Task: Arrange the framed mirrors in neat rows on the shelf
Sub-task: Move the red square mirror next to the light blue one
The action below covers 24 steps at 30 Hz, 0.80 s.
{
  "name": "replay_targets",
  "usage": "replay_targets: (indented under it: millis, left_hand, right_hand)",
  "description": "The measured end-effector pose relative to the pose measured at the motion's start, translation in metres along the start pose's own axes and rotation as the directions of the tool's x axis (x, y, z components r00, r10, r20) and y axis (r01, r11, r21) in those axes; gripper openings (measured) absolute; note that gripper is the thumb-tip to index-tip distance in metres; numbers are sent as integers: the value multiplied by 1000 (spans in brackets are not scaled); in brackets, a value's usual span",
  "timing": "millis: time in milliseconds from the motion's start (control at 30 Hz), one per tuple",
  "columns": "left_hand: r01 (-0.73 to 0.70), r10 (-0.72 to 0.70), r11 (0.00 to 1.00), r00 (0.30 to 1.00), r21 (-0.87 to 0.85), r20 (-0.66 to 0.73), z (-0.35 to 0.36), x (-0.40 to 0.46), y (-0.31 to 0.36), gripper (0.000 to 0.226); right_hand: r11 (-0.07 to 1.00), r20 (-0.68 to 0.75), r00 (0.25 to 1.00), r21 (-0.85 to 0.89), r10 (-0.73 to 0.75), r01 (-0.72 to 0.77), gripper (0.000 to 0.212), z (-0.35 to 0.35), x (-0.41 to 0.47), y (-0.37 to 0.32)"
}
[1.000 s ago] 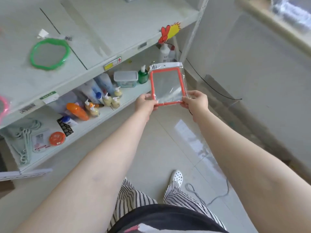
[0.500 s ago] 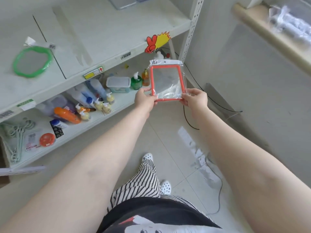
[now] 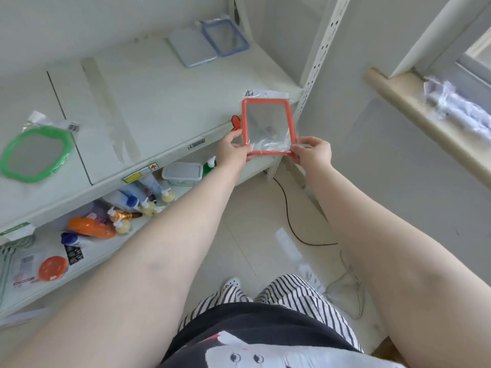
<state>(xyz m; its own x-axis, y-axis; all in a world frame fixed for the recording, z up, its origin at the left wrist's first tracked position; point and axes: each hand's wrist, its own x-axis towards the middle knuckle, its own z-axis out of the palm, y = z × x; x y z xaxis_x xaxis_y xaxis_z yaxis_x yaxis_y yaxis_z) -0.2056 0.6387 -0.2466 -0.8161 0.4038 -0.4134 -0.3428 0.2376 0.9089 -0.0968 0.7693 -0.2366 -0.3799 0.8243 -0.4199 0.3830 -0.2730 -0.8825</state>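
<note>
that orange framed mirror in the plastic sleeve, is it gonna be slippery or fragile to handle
Probably slippery: the orange rectangular framed mirror sits in a loose, glossy clear bag. Likely stiff, since it stays flat with the left hand and right hand pinching only its bottom corners. Mirror glass may crack if dropped.

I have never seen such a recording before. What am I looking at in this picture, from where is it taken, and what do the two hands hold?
There is no machine here. A person wears a wide-angle camera on the head, so the picture looks forward and down along both bare arms to the floor.

The left hand and the right hand together hold one thing: an orange-framed mirror, rectangular and still inside its clear plastic bag. Each hand pinches a lower corner of it, at the front edge of the upper shelf.

On that shelf lie a green-framed mirror with a wavy outline, on the left, and two bluish rectangular mirrors at the back. The lower shelf carries bottles, a lidded box and other small goods. A black cable runs over the floor.
</note>
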Motion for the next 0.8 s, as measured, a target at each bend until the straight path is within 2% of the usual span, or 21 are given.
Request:
replay_targets:
  millis: [167, 267, 367, 467, 633, 800]
  left_hand:
    - [-1, -4, 999, 995, -49, -103, -2, 45, 17, 48]
    - [-20, 4, 996, 985, -88, -175, -2, 76, 30, 49]
    - [-38, -8, 988, 955, -147, -297, -1, 108, 53, 50]
    - [-44, -6, 988, 945, -147, -327, -2, 125, 60, 51]
    - [-47, -60, 974, 892, -223, -448, -18, 147, 61, 51]
    - [-32, -122, 970, 792, -241, -598, -56, 167, 54, 46]
  right_hand:
    - [999, 85, 996, -34, -11, 14, 23, 33, 43, -32]
    - [997, 152, 988, -63, -29, 39, 12, 56, 74, -52]
    - [989, 274, 961, -121, -46, 82, 16, 86, 117, -82]
    - [981, 322, 943, -142, -79, 131, 21, 104, 144, -95]
    - [978, 482, 874, -143, -65, 152, 18, 150, 169, -112]
    - [977, 605, 797, -174, 4, 127, 18, 209, 171, -113]
